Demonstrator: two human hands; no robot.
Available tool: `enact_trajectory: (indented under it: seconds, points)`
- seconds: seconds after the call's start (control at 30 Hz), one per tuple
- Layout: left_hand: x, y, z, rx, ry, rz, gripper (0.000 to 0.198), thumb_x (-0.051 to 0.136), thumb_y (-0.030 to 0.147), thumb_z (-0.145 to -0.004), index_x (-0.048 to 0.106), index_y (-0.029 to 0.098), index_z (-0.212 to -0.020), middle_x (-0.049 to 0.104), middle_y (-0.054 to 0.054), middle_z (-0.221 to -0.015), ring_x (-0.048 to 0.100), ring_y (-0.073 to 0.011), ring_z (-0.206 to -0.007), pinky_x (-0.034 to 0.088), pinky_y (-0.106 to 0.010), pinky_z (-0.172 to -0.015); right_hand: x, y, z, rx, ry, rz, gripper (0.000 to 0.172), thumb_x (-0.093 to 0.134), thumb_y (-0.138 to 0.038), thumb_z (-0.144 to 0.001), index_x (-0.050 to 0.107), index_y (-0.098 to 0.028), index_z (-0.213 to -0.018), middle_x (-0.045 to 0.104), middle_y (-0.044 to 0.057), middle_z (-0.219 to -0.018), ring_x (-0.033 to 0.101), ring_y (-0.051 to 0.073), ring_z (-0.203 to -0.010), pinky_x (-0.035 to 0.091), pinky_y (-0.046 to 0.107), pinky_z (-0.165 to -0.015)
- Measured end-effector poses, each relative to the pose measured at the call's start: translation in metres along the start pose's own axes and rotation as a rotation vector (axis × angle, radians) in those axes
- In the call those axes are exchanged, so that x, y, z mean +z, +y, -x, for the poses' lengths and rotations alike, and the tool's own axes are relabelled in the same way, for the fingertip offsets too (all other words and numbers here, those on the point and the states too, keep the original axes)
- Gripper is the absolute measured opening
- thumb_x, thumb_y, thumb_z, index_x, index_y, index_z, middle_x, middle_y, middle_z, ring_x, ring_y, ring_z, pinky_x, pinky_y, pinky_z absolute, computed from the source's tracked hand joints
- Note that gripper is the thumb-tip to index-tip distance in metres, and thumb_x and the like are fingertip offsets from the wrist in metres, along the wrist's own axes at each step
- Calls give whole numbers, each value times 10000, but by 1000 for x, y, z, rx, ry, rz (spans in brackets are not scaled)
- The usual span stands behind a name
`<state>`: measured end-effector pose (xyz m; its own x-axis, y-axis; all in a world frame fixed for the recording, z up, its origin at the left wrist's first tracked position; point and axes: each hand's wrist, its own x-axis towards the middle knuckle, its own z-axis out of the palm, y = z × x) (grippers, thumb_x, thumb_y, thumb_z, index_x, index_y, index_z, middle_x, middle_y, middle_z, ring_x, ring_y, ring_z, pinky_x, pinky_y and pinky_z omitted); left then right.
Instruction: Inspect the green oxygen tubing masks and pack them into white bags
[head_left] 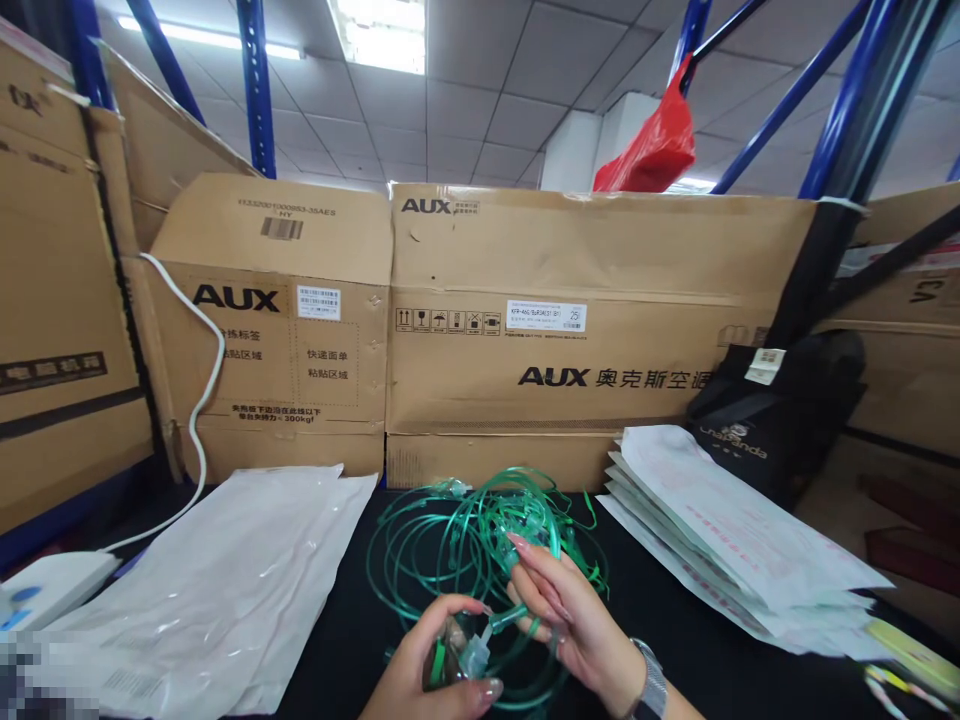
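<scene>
A tangle of green clear tubing (465,535) lies coiled on the black table (352,640) in front of me. My left hand (435,670) is curled round a small clear plastic piece with a green part at the tubing's near end. My right hand (562,610) pinches a strand of the same tubing between its fingers, just right of the left hand. A watch sits on my right wrist.
White sealed pouches (217,590) lie spread at the left, and a stack of printed pouches (720,540) at the right. Large AUX cardboard boxes (540,330) wall off the back. A white cable (199,400) runs to a white device (45,590). A black bag (787,410) stands at the right.
</scene>
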<state>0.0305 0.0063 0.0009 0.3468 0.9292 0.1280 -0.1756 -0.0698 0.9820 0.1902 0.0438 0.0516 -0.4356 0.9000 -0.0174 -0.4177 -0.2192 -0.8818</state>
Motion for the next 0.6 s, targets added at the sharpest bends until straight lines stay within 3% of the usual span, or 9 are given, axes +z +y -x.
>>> enact_trajectory:
  seconds: [0.23, 0.43, 0.6]
  points:
    - [0, 1, 1, -9, 26, 65, 537, 722, 318, -536, 480, 222, -1006, 454, 47, -618, 369, -99, -532, 260, -227, -507, 2, -3, 1, -23, -14, 11, 514, 544, -380, -746, 260, -187, -363, 233, -93, -298, 144, 37, -328, 117, 177, -319]
    - [3, 2, 2, 22, 63, -35, 389, 720, 340, -542, 505, 182, -826, 458, 41, -612, 373, -106, -566, 267, -232, -542, 5, 1, 0, -37, -27, 41, 490, 511, -389, -769, 301, -176, -381, 257, -95, -302, 134, 25, -305, 129, 169, -317]
    - [3, 6, 0, 47, 82, -10, 348, 709, 340, -563, 482, 204, -790, 444, 63, -595, 376, -95, -545, 269, -222, -522, 6, -1, 1, -42, 20, 150, 258, 550, -347, -755, 514, -150, -593, 398, -79, -465, 171, 11, -338, 145, 170, -345]
